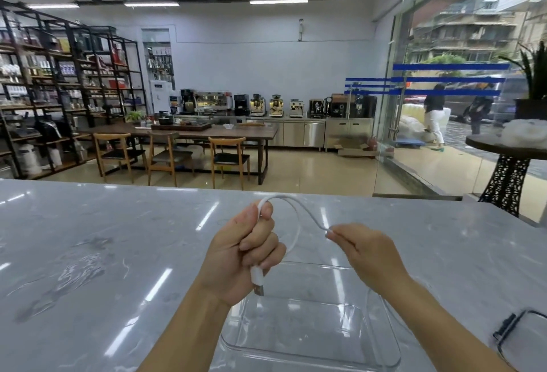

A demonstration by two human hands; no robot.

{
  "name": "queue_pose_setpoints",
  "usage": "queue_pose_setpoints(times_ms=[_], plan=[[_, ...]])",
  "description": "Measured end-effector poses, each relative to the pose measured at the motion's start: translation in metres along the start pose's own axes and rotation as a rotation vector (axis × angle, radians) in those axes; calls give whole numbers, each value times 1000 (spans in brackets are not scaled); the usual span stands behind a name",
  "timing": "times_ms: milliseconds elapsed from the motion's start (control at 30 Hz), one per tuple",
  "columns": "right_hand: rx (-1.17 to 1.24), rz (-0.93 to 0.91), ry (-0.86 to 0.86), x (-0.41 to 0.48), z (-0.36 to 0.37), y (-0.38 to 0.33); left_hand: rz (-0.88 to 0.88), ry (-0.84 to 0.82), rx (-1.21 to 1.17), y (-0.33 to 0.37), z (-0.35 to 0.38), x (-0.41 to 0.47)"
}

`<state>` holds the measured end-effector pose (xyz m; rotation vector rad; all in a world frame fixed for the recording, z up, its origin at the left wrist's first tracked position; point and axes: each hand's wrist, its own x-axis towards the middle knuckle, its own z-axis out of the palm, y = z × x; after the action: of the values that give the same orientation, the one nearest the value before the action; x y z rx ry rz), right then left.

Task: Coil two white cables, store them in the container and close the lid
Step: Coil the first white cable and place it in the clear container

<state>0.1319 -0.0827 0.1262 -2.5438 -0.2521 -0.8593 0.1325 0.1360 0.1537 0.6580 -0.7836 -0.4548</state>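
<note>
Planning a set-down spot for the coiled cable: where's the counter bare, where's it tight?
Bare: the marble counter left of the left hand, and the far strip beyond both hands. Also bare between the right hand and the counter's right edge. Crowded: near centre holds the clear container, with the lid at near right. White cable spans the hands.

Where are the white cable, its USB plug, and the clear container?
white cable [297,223], head view, on the loop's arc.
USB plug [258,283], head view, on its white housing.
clear container [381,339], head view, on its right wall.
</note>
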Motion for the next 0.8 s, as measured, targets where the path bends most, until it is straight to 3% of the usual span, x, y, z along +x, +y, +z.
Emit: queue_pose_setpoints(times_ms=[67, 133, 267, 333, 433, 533, 667, 800], plan=[[-285, -52, -285, -3, 6, -13, 36, 122, 31, 0, -1, 3], [-344, -143, -548, -8, 10, -28, 59, 261, 42, 1, -3, 6], [-389, -327, -744, -19, -4, -65, 94, 428, 158, 1, -6, 5], [-386, -416, -682, -21, -16, -83, 81, 468, 322, -2, -4, 2], [-388, -639, -380, -19, -27, -91, -7, 462, 644, -6, 6, -1], [-73, -703, -137, -16, -31, -89, -53, 381, 963, -8, 17, -5], [69, -411, 14, -6, -40, -86, -43, 289, 928, -9, 23, -7], [422, -157, -269, 3, -52, -63, 30, 395, 864, 3, 15, -8]])
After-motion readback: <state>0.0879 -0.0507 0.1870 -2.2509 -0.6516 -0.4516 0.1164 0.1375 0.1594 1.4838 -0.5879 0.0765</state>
